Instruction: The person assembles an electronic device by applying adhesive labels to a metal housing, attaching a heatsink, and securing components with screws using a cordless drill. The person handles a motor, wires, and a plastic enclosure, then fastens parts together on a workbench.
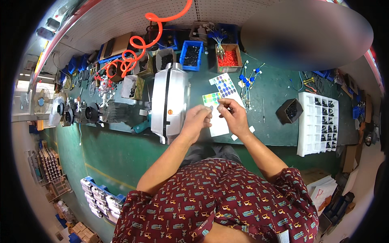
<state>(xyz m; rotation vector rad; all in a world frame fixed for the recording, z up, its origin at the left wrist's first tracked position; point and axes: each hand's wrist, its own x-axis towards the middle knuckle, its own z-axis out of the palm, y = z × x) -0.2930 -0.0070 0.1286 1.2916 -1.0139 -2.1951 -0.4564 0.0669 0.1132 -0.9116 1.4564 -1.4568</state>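
Observation:
My left hand (197, 120) and my right hand (235, 116) face each other above a sheet of round stickers (217, 126) with green and yellow dots. At the left fingertips a small greyish round piece (211, 108) shows, pinched between thumb and index finger. The right thumb and index finger are drawn together close by; what they hold, if anything, is too small to tell. Behind the hands lies a second sticker sheet (225, 86) with dark purple and green dots. Left of my left hand stands a silver metal housing (160, 101) with a dark strap and an orange round mark.
Blue bin (191, 56) and a box of red parts (227, 58) stand at the back. Blue-capped wires (248, 81), a thin rod (263, 110), a black bin (289, 111) and a white tray (310, 125) lie right. An orange coiled hose (139, 42) hangs left.

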